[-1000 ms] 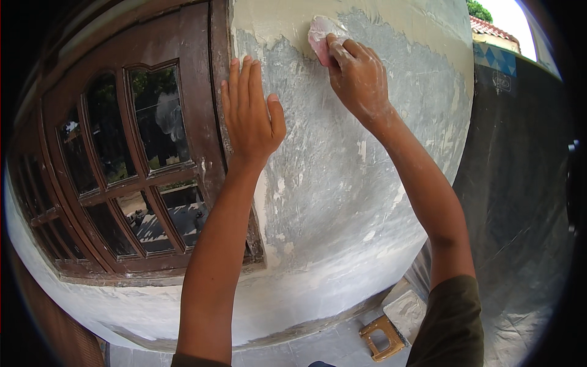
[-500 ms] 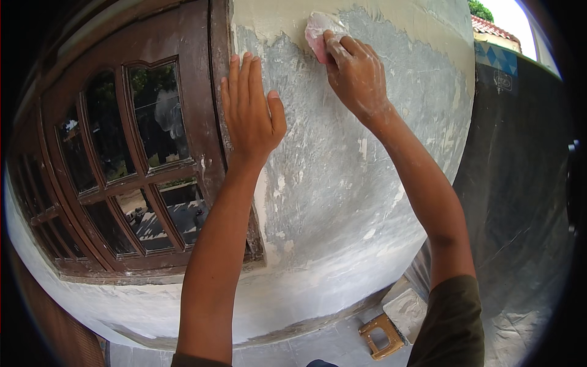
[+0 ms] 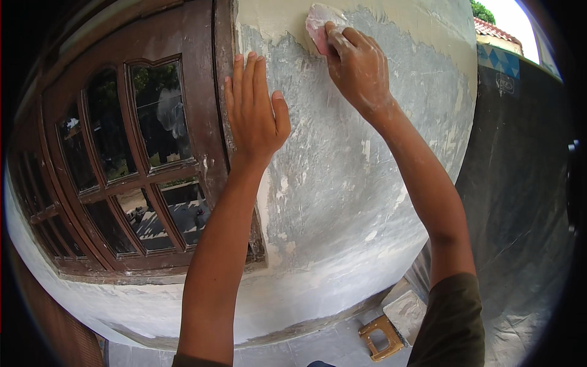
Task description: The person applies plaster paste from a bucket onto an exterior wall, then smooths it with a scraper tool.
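Note:
My right hand, smeared with white paste, grips a pinkish flat scraper against the upper part of the wall. White paste coats the scraper's face, and its far edge meets the cream-coloured band of the wall. Below that ragged band the wall is patchy grey with white streaks. My left hand lies flat with fingers stretched upward, at the border of the wall and the dark wooden window frame. Nothing is held in it.
Brown window panels with glass panes fill the left side. A dark sheet hangs at the right. Down on the tiled floor are a yellowish plastic stool and a pale, paste-stained board.
The scraper and my right hand have shifted very slightly up along the wall. My left hand stays flat in nearly the same place.

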Demonstrator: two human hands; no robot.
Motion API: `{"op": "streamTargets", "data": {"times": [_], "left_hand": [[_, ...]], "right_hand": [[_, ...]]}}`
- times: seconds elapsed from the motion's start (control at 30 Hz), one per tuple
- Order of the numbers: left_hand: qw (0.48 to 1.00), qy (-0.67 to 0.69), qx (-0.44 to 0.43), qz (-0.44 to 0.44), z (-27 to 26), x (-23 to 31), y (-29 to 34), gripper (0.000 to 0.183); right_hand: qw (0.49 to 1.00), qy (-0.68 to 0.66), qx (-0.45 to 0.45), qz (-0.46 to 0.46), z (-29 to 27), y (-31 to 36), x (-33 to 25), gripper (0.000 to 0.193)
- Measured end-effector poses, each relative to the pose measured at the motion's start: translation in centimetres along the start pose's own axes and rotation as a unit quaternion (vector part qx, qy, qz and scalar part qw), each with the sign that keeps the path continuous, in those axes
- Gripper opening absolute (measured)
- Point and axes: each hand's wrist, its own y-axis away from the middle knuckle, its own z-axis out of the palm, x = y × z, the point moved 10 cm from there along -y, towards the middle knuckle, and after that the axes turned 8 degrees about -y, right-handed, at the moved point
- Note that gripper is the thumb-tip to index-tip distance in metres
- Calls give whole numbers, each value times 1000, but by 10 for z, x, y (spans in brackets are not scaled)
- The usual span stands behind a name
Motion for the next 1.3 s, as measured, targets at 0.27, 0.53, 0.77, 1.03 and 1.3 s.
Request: {"op": "streamTargets", "data": {"times": [0.27, 0.53, 0.77, 1.03, 1.3], "left_hand": [[1000, -1, 2, -2, -3, -6, 0, 55], [1000, 14, 2, 4, -1, 1, -2, 55], [1000, 7, -2, 0, 0, -5, 1, 55], [1000, 12, 3, -4, -2, -2, 0, 55], [1000, 12, 1, -5, 0, -6, 2, 54]], "right_hand": [[996, 44, -64, -42, 36, 31, -21, 38], [1000, 20, -8, -12, 5, -4, -2, 38], [995, 63, -29, -66, 39, 12, -21, 38], [1000, -10, 3, -17, -5, 1, -13, 36], [996, 55, -37, -59, 39, 2, -24, 36]]}}
